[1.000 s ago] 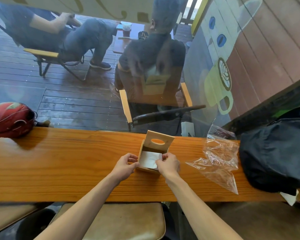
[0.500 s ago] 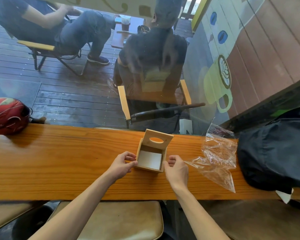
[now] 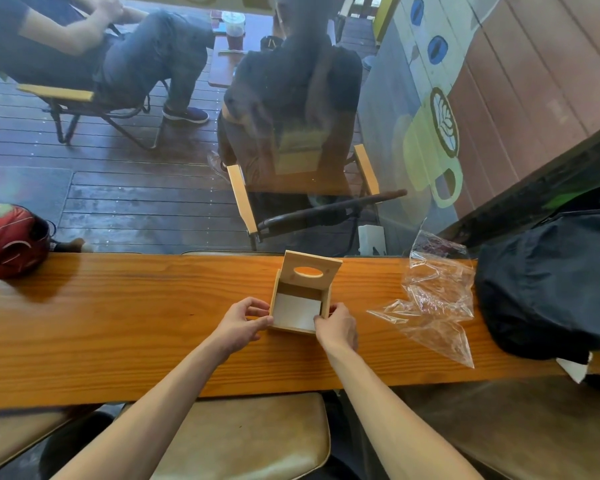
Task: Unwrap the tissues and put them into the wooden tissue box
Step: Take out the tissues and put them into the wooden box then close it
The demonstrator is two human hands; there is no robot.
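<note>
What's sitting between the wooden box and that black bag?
In the head view, only the crumpled clear plastic wrapper lies between the wooden tissue box and black bag.

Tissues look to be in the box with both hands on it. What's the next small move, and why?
Probably swing the lid down to close the box. The tissues already lie flat inside, the wrapper lies empty to the right, and the left hand and right hand only steady the box's near corners.

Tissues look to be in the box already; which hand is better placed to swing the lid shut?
Likely the right hand: its fingers reach up the wooden tissue box wall, toward the raised lid. The left hand grips the near-left corner and can steady the box over the tissues.
</note>
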